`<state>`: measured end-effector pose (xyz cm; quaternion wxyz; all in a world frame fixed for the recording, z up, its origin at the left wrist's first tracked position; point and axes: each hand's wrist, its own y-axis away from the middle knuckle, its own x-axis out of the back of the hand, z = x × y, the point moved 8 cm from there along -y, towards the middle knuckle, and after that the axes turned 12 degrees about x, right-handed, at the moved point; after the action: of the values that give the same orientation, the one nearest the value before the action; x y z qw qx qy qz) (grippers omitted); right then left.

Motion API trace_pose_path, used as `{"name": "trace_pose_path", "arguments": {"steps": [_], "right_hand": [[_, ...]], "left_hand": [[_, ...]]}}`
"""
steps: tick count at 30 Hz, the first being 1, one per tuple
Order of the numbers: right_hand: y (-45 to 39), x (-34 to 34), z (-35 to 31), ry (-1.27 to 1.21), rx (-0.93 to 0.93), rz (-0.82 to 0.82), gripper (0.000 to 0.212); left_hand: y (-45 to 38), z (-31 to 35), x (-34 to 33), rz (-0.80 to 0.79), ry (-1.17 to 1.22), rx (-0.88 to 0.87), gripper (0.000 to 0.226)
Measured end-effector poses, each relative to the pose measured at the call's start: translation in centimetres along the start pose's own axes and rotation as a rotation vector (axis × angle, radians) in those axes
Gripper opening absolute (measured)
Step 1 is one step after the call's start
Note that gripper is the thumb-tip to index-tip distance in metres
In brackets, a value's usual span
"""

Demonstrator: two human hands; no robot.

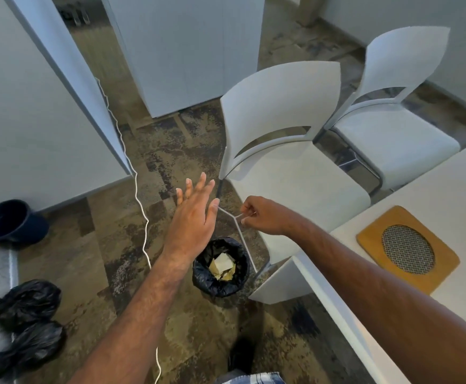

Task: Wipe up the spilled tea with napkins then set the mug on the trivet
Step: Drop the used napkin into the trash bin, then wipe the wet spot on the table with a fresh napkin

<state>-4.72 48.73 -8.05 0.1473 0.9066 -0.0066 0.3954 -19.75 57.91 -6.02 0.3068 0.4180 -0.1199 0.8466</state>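
Crumpled, tea-stained napkins (223,266) lie inside a small bin lined with a black bag (220,268) on the floor. My left hand (195,214) hovers above and to the left of the bin, flat, with fingers spread and nothing in it. My right hand (259,216) hangs above the bin's right side with fingers curled and nothing visible in them. A wooden trivet (408,249) with a round metal mesh centre lies on the white table (453,189) at the right. The mug is out of view.
Two white chairs (281,128) (392,106) stand beside the table. A white cord (140,206) trails down the carpet. Two tied black bags (26,325) and a dark bucket (10,220) sit at the left. White cabinets (187,51) stand behind.
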Motion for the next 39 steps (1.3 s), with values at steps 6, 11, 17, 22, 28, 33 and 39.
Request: {"name": "trace_pose_path", "arguments": {"steps": [6, 11, 17, 22, 28, 33, 39], "right_hand": [[6.0, 3.4, 2.2, 0.059, -0.048, 0.173, 0.036], [11.4, 6.0, 3.9, 0.186, -0.069, 0.369, 0.052], [17.8, 7.5, 6.4, 0.3, -0.107, 0.483, 0.07], [23.3, 8.2, 8.6, 0.341, -0.205, 0.549, 0.074], [30.5, 8.4, 11.6, 0.273, -0.31, 0.615, 0.073], [36.5, 7.9, 14.3, 0.199, -0.387, 0.67, 0.075], [43.9, 7.2, 16.9, 0.244, -0.503, 0.718, 0.077]], "left_hand": [[0.4, 6.0, -2.0, -0.062, -0.013, -0.128, 0.056], [1.2, 11.2, -4.8, -0.09, -0.069, -0.241, 0.059], [2.0, 15.8, -8.7, -0.143, -0.157, -0.319, 0.061], [3.4, 19.8, -11.7, -0.197, -0.176, -0.394, 0.061], [5.9, 24.8, -15.2, -0.254, -0.164, -0.497, 0.063], [8.6, 28.9, -18.3, -0.295, -0.144, -0.573, 0.058], [12.3, 33.5, -22.1, -0.297, -0.167, -0.651, 0.056]]}}
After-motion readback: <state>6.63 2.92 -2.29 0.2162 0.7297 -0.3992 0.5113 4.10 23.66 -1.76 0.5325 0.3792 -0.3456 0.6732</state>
